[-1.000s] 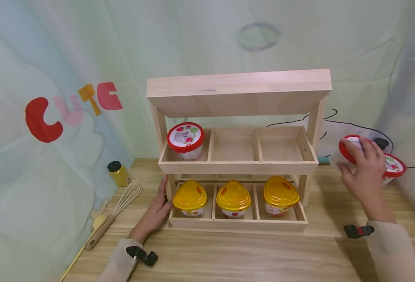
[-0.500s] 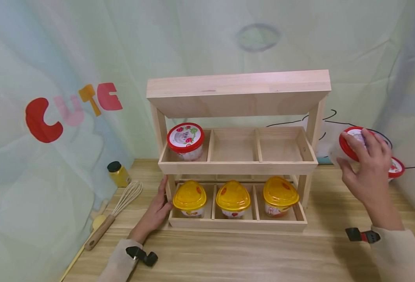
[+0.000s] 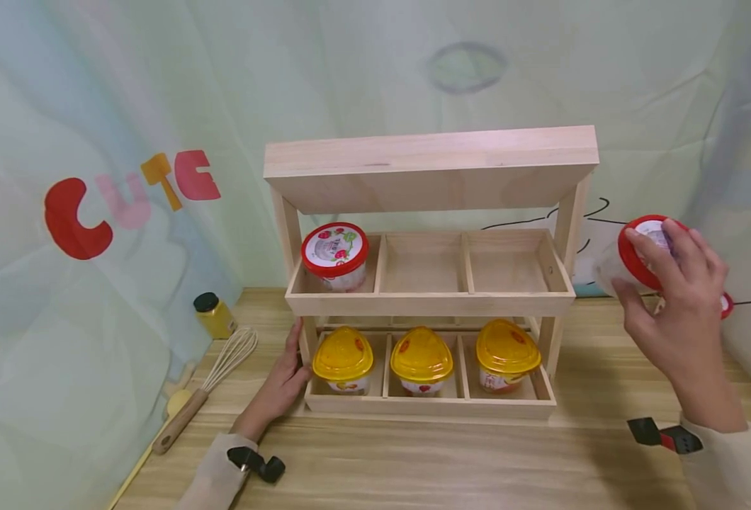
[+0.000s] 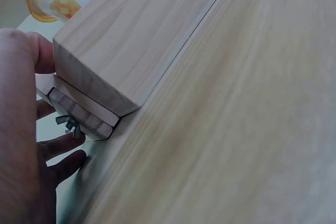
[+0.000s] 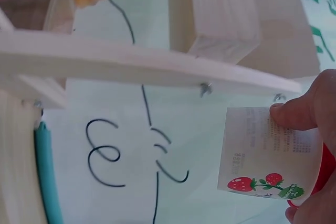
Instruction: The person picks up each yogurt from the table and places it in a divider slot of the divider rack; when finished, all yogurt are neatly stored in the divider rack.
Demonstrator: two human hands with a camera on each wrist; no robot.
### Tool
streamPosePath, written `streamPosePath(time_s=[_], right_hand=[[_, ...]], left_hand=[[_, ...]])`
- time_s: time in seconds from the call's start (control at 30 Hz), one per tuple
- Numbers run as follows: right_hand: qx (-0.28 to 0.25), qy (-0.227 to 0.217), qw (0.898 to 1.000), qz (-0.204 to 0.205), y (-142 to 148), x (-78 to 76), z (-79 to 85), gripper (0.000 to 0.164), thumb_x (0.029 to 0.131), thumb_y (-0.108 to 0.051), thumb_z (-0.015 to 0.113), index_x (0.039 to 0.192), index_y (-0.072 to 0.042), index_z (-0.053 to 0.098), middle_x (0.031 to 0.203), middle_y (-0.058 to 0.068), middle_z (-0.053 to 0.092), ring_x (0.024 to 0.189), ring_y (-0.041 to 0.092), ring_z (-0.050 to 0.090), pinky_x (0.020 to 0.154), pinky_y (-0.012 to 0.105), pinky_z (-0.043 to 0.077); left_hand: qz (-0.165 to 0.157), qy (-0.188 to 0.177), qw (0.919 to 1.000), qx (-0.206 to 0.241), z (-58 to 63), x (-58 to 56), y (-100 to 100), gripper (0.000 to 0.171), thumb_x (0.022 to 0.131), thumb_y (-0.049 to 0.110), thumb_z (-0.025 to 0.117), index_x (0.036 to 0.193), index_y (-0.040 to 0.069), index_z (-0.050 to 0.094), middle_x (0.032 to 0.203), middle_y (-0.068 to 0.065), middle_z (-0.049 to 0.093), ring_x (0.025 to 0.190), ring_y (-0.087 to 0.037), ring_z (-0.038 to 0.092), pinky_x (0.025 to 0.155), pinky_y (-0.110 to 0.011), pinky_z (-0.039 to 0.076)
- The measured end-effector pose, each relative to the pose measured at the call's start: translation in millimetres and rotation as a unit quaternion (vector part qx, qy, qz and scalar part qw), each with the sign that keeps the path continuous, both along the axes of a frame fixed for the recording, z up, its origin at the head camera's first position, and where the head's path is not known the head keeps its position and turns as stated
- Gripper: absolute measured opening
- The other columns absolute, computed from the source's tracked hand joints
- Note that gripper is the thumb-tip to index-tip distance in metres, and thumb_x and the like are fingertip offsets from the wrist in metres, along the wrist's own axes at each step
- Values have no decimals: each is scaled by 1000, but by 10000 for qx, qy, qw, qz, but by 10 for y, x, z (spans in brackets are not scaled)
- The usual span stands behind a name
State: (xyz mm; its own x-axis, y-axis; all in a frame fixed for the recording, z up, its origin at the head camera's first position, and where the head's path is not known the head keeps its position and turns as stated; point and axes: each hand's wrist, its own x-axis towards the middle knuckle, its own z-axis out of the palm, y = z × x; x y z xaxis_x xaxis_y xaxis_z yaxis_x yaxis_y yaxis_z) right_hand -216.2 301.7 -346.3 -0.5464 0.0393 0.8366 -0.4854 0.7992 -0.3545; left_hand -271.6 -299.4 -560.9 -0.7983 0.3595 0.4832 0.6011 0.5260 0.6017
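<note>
My right hand [image 3: 684,304] grips a white tub with a red lid [image 3: 646,244], lifted right of the wooden two-tier rack [image 3: 429,304]. In the right wrist view, strawberries and small print show on the tub [image 5: 257,156]; my thumb presses its side. My left hand [image 3: 280,382] holds the rack's lower left end, thumb over the edge and fingers along the outer side. A red-lidded tub [image 3: 335,255] sits in the upper left compartment. Yellow-lidded cups [image 3: 422,358] fill the three lower compartments. Another red-lidded tub [image 3: 727,305] is mostly hidden behind my right hand.
To the left lie a whisk [image 3: 206,389] and a yellow jar with a dark lid [image 3: 215,315]. The upper middle and right compartments [image 3: 423,262] show bare wood. A printed cloth [image 3: 375,85] hangs behind. A teal rod [image 5: 46,177] lies near the rack's right end.
My right hand has raised the red-lidded tub up and slightly right, tilting it leftward, off the spot beside the other tub. The left hand has stayed put.
</note>
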Motion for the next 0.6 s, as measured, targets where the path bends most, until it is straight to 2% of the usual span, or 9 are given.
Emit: streamPosePath(time_s=[0.07,0.13,0.17,0.3,0.37,0.4,0.53,0.57,0.6], right_hand=[[-27,77,10000,29,-32,18,34,62,81,-1,75,142,-10,68,163,29,47,158,51,28,126,73,22],[-45,73,10000,34,-66,45,64,62,81,-1,75,142,-10,68,164,28,47,159,50,28,126,74,22],[-45,70,10000,39,-82,58,79,62,81,-2,75,142,-9,68,164,28,47,159,50,28,126,74,22],[-66,79,9999,80,-150,113,131,64,80,-3,74,143,-9,67,165,26,47,160,48,28,125,75,24],[-67,85,9999,104,-188,140,150,63,82,-5,74,144,-10,67,165,25,47,160,46,29,125,75,25],[-73,114,9998,134,-208,150,160,63,82,-5,74,144,-10,67,165,24,48,160,46,29,125,75,27],[-107,116,9994,296,-297,191,192,62,83,-6,74,145,-10,67,166,22,48,160,44,30,124,73,30],[-122,127,9993,338,-323,198,196,62,83,-5,75,144,-10,67,166,22,48,160,44,30,124,72,30],[-133,114,9991,377,-349,207,201,63,82,-4,76,144,-10,67,166,22,48,160,44,30,124,72,30]], left_hand=[[18,-69,10000,12,-3,1,-1,94,103,7,62,174,18,1,175,-7,37,157,-32,44,126,-49,34],[32,-8,10000,-5,-17,-5,-6,94,103,6,62,174,17,1,173,-8,39,156,-32,45,126,-45,35],[-73,88,9999,51,8,6,1,93,103,7,61,174,20,1,173,-12,40,155,-34,46,127,-46,36],[-74,205,9997,123,10,12,13,92,103,9,60,174,22,3,170,-14,44,155,-27,46,128,-35,34],[-139,342,9992,150,88,58,55,90,104,11,60,174,23,4,169,-17,45,154,-28,47,127,-39,38],[-27,302,9995,105,111,75,77,92,102,10,61,174,20,4,168,-17,46,152,-28,49,126,-41,40],[66,364,9993,-32,394,251,227,92,100,5,59,173,16,3,163,-28,48,144,-47,53,118,-64,45],[176,306,9993,-102,420,272,246,93,99,2,59,172,14,2,162,-29,48,143,-49,53,118,-62,44],[204,236,9995,-96,476,310,277,94,98,0,59,172,13,2,162,-29,47,142,-52,52,117,-65,42]])
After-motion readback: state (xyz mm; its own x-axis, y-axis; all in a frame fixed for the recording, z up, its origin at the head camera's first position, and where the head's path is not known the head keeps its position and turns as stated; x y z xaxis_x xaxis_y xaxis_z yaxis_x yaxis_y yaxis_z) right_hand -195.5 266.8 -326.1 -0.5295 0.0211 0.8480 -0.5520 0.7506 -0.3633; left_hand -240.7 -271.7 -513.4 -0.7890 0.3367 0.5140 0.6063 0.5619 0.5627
